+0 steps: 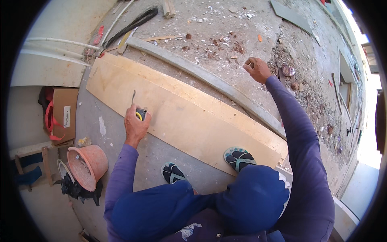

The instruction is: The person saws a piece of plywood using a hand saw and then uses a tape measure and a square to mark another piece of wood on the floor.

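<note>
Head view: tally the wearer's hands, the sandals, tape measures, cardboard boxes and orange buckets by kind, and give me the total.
Left hand and right hand: 2
Sandals: 2
Tape measure, in the left hand: 1
Cardboard box: 1
Orange bucket: 1
Total: 7
</note>
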